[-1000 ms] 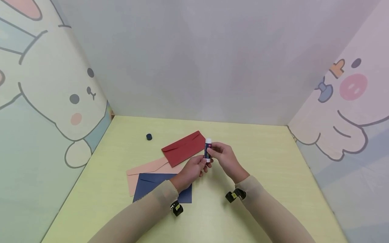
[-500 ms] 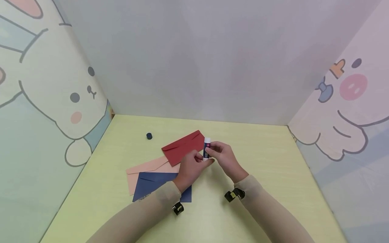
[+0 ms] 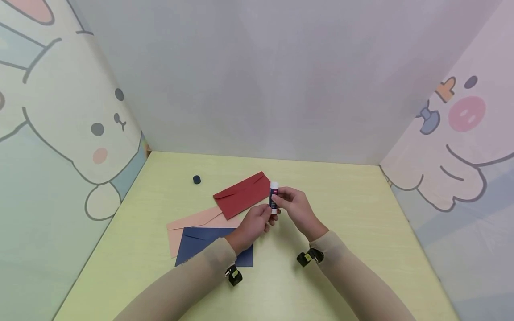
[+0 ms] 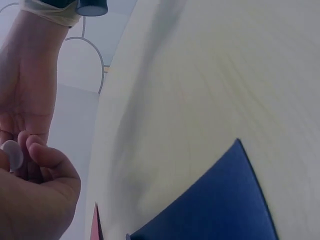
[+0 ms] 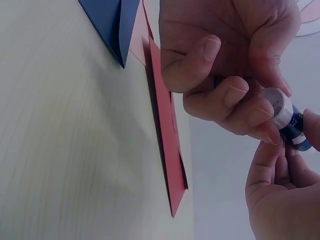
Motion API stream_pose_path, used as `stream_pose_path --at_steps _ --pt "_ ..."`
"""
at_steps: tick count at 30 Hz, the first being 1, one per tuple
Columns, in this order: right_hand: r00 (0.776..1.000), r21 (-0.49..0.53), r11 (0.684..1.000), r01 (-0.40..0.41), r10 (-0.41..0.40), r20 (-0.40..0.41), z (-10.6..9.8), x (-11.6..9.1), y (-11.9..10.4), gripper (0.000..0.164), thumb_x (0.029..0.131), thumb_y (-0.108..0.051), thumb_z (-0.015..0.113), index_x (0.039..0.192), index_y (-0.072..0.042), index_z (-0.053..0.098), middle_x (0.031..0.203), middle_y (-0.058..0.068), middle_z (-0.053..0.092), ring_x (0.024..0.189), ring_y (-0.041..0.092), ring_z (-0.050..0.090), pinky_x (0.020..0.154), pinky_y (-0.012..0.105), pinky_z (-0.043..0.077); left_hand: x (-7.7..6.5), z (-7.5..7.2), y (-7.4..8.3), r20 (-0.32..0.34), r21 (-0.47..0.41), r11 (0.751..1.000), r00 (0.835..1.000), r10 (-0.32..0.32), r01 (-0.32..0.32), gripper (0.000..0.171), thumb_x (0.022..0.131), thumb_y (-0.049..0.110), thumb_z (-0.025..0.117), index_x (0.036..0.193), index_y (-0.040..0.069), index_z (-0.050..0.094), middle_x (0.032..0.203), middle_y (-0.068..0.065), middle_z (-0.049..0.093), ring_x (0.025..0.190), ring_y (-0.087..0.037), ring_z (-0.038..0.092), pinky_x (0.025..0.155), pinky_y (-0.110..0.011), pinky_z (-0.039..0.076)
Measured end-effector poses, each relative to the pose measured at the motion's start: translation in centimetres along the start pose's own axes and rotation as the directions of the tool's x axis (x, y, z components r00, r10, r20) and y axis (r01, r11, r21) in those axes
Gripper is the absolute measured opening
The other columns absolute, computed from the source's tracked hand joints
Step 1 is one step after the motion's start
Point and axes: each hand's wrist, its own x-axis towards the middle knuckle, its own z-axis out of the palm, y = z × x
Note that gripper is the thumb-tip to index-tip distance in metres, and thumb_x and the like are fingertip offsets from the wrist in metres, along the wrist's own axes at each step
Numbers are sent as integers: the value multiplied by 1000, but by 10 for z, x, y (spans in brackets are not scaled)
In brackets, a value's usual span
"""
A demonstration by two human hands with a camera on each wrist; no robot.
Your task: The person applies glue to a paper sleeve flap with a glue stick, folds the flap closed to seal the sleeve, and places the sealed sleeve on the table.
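Upright above the table is a glue stick with a dark blue label, a white top and a white base. My right hand holds its body between thumb and fingers. The white base is pinched by my left hand, from below and to the left. In the right wrist view the round end of the glue stick's base faces the camera, with the left fingers curled at it. The left wrist view shows the pale base beside the left hand, most of the stick hidden there.
A red envelope lies just behind the hands. A pink envelope sits partly under it and a navy blue envelope, partly covered by my left forearm. At the back left stands a small dark cap. Printed walls enclose the table.
Half a second ago my left hand was rolled over at the base, back uppermost; it has turned back to how it lay a second ago. My right hand stays nearly still on the glue stick.
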Motion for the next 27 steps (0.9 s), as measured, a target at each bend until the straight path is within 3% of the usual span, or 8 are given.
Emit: stream_pose_path --at_steps 4,10,18,23,27 --pt "1000 -9 1000 -8 8 3 0 0 0 28 118 -15 73 137 5 76 122 12 80 111 17 70 107 34 54 0 -3 1 52 -44 998 998 -38 41 47 131 23 40 149 -12 65 114 -5 65 100 -16 59 81 -24 50" --pt "1000 -14 1000 -16 16 5 0 1 1 30 118 -16 72 140 6 76 125 14 80 112 18 70 107 34 54 1 -4 0 54 -43 998 997 -48 50 45 131 23 40 147 -9 67 114 -6 66 101 -17 60 83 -25 50" --pt "1000 -19 1000 -10 10 11 -2 1 1 30 119 -16 72 139 5 75 125 14 79 111 18 69 106 32 54 2 -9 -4 50 3 1000 999 0 0 44 130 24 44 149 -6 70 116 -8 68 99 -17 60 81 -25 51" --pt "1000 -1 1000 -12 12 6 -3 2 2 31 119 -16 72 139 6 75 125 14 79 110 15 70 101 26 60 1 -9 -7 -35 89 996 999 36 -33 40 127 33 56 142 1 74 115 -10 72 98 -18 61 83 -28 52" --pt "1000 9 1000 -17 17 -2 -3 4 5 30 117 -16 75 138 6 76 124 11 79 110 14 70 98 23 60 1 -6 -8 -155 252 964 980 129 -87 35 115 41 79 124 7 78 107 -9 74 94 -17 63 79 -27 53"
